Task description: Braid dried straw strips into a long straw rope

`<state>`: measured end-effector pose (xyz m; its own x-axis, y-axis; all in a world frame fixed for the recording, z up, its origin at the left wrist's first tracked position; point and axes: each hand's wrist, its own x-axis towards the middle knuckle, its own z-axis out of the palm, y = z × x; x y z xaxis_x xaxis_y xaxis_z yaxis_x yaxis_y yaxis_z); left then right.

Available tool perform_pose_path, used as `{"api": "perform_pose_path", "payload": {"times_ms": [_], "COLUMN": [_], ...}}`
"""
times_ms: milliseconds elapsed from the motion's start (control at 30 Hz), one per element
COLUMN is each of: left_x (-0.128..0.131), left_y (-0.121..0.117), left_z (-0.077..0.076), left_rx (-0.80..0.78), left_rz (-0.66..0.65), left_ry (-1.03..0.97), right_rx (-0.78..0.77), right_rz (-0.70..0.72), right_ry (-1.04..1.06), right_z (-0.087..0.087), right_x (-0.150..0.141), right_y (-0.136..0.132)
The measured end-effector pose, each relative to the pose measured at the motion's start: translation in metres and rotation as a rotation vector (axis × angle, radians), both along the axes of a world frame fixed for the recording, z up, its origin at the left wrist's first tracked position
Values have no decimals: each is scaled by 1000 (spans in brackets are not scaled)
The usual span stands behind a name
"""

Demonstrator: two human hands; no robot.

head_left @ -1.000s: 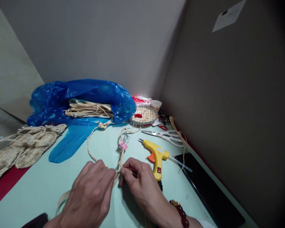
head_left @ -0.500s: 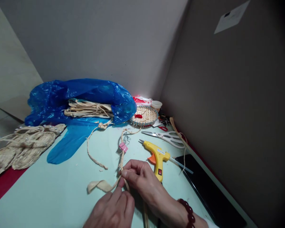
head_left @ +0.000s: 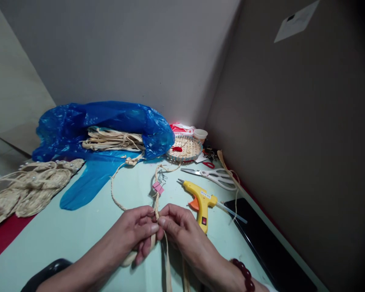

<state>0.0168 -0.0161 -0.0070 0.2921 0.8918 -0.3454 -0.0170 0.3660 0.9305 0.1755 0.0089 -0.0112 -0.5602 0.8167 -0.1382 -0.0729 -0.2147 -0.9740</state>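
Smooth grey walls (head_left: 134, 52) fill the upper frame, above a flat, pale green desk (head_left: 88, 239). Crinkled, glossy blue plastic (head_left: 109, 111) bulges at centre left around a sheaf of dry straw (head_left: 114, 140). Low in the centre, the left hand (head_left: 136, 231) and right hand (head_left: 185, 235) meet beside a pistol-shaped yellow glue gun (head_left: 203, 198). Between them runs a slim, knobbly straw braid (head_left: 157, 204): the right fingers pinch it, while the left close narrowly on a flat, ribbon-like strand (head_left: 153, 241). Above, a pink clip (head_left: 158, 187) grips the braid.
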Motion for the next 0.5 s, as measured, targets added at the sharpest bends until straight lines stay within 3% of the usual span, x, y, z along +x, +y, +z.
{"api": "perform_pose_path", "payload": {"times_ms": [133, 333, 400, 500], "left_x": [1, -6, -5, 1], "left_y": [-3, -5, -8, -14], "left_z": [-2, 14, 16, 12], "left_rx": [22, 184, 163, -5], "left_rz": [25, 87, 87, 142], "left_ry": [8, 321, 247, 22], "right_rx": [77, 219, 234, 257], "right_rz": [31, 26, 18, 40], "right_ry": [-55, -218, -225, -238], "right_z": [1, -3, -4, -6], "right_x": [0, 2, 3, 3], "right_y": [-1, -7, -8, -8]}}
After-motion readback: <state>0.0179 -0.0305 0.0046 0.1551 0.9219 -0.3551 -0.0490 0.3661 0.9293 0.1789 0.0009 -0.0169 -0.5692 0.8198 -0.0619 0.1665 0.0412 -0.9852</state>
